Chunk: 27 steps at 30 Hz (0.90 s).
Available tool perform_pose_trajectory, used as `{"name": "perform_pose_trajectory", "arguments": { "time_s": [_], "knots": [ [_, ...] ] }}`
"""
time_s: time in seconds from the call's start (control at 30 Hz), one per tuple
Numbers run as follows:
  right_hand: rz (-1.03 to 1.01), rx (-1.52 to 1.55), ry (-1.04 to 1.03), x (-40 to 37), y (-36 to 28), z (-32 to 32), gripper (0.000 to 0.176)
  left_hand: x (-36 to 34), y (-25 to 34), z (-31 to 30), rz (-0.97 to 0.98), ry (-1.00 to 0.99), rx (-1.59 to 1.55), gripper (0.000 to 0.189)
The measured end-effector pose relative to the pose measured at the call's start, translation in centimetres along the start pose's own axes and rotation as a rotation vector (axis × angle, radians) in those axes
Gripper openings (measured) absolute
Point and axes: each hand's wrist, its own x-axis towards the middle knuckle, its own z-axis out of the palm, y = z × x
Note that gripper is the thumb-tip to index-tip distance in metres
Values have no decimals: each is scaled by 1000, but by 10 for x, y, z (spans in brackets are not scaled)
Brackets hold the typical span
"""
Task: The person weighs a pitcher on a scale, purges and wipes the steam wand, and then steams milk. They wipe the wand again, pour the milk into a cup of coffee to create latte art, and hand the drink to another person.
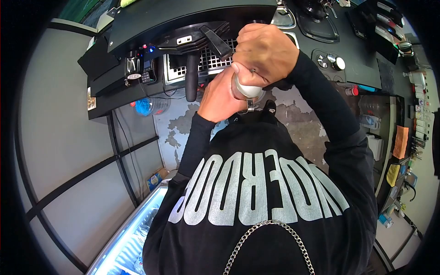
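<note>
Hands squeeze the silver tool (247, 89): right hand (263, 52) pushing down, left hand (222, 98) wrapped underneath. Next likely needs steady force.

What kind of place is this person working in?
Probably a cafe's coffee bar: an espresso machine with a gridded drip tray and black portafilter handle, a lit drinks fridge nearby, and the left hand and right hand gripping a metal piece at the machine.

Large silver lettering, upside down in this view, apparently "UNDERDOG", across the chest of the black sweatshirt (256, 229)
</note>
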Motion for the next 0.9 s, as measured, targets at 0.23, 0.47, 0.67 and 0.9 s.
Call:
{"name": "perform_pose_trajectory", "arguments": {
  "time_s": [0.23,0.47,0.67,0.9],
  "knots": [
    [-25,1,4,0,1,-1,14,0,1,-1,12,-2,-4,52],
    [-11,0,-14,0,0,-1,13,2,0,-1,-4,-27,-41,64],
    [-9,2,-5,0,1,0,12,2,2,-2,1,-26,-31,64],
    [-10,7,4,0,0,0,12,2,0,-1,3,-25,-4,68]
  ]
}}
